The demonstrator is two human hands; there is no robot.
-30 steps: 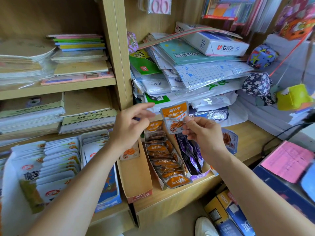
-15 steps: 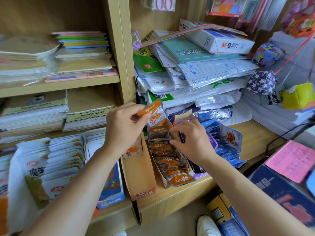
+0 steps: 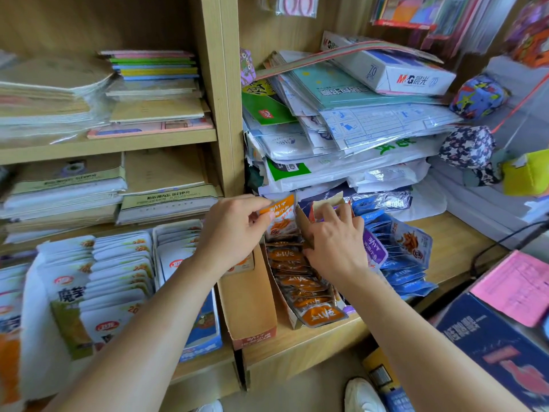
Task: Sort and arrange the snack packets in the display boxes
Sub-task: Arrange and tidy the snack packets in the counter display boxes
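My left hand (image 3: 234,230) pinches an orange snack packet (image 3: 280,217) by its top edge, upright at the back of a narrow display box (image 3: 292,321) filled with a row of several orange packets (image 3: 300,282). My right hand (image 3: 334,237) grips the cardboard divider flap (image 3: 303,223) between that box and the purple packets (image 3: 372,246). Blue packets (image 3: 407,263) lie fanned out to the right. An open brown display box (image 3: 249,304) stands left of the orange row, nearly bare inside.
White packets (image 3: 118,272) fill boxes on the lower left shelf. Stacked paper and plastic sleeves (image 3: 341,138) pile up behind the boxes. A wooden upright (image 3: 221,93) divides the shelves. A dark box with a pink sheet (image 3: 517,285) sits at right.
The orange packet passed from my right hand to my left and went down to the back of the orange row. My right hand dropped onto the divider flap.
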